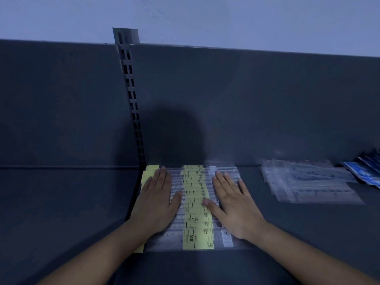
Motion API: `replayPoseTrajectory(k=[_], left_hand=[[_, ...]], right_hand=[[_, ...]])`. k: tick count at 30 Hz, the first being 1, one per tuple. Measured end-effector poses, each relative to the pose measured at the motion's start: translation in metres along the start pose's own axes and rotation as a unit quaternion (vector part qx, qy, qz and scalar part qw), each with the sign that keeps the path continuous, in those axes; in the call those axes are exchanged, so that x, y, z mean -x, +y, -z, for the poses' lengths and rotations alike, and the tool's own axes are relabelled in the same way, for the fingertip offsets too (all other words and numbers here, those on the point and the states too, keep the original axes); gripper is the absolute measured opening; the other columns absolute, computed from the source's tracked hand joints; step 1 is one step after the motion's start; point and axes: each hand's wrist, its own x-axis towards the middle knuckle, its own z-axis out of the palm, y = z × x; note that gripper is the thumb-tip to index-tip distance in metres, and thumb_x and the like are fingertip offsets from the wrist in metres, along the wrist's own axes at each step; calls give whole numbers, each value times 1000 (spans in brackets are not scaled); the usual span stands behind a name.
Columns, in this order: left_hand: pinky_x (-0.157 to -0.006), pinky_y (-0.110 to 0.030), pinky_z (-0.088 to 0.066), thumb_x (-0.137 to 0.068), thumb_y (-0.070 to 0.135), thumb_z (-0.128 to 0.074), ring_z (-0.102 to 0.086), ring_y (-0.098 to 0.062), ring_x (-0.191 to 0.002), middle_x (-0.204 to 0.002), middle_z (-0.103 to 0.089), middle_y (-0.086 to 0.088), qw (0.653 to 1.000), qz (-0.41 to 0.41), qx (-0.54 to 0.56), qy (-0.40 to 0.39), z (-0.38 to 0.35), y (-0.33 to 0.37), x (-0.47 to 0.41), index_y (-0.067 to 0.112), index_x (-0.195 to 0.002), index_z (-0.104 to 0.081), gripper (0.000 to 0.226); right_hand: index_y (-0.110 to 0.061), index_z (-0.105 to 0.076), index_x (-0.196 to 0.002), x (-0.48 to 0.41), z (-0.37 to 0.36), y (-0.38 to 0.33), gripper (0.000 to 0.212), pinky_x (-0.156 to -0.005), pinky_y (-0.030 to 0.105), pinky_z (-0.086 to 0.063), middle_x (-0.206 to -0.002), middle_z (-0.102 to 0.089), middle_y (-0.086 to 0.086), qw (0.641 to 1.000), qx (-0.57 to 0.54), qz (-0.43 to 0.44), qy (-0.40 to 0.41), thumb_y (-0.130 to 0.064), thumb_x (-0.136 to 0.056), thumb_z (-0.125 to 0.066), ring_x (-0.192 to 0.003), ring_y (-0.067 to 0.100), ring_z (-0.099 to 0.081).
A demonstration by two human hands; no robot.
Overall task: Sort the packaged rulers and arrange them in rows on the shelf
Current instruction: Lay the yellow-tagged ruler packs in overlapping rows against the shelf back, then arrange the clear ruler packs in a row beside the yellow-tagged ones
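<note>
A row of clear-packaged rulers with yellow labels lies overlapped on the dark shelf, running from the back panel to the front edge. My left hand lies flat on the left part of the row, fingers straight. My right hand presses flat on the right part, fingers spread. The yellow label strip shows between the two hands. Yellow card ends stick out at the row's left side.
A loose pile of clear ruler packets lies further right on the shelf. Blue packets sit at the far right edge. A slotted upright post rises at the back left, against the back panel.
</note>
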Motion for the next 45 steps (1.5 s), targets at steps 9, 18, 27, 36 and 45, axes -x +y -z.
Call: replayPoseTrajectory(k=[9,18,27,36,45], left_hand=[[-115,-33,11,-67,59,21,4,-15,-146,-159,-2,-4,996,-23,-82,38,6,5,-4,11,-151,-8,101],[-105,-39,-18,-100,46,-12,-60,-31,-113,-115,-67,-13,986,-80,-107,101,21,31,-8,4,-110,-66,69],[-107,-18,-15,-77,73,-15,-36,-15,-134,-146,-41,-2,990,-142,-10,20,-11,205,-49,17,-145,-28,88],[-115,-35,-22,-50,62,-63,-23,-19,-137,-143,-27,1,967,9,252,-42,-55,273,-72,24,-142,-19,109],[-105,-33,-39,-50,38,-88,-38,-14,-127,-140,-33,3,954,67,290,-39,-52,274,-85,20,-142,-18,117]], right_hand=[[-17,-23,-148,12,12,-4,89,-115,28,6,-157,-16,-2,996,-25,62,61,-64,-77,5,-144,9,-7],[-14,-64,-105,25,37,16,40,-80,28,-47,-102,-67,0,966,-105,134,196,-38,-95,-34,-92,16,-61],[-16,-40,-139,61,70,225,75,-112,36,-25,-144,-37,6,993,-32,-7,109,-54,-74,-38,-137,26,-29],[-29,-6,-149,68,60,315,114,-118,42,-2,-158,-1,-4,999,44,3,-7,-95,-56,-9,-145,19,2],[-24,3,-150,48,59,317,114,-113,29,11,-158,9,0,999,-10,49,-15,-91,-59,-13,-144,15,14]])
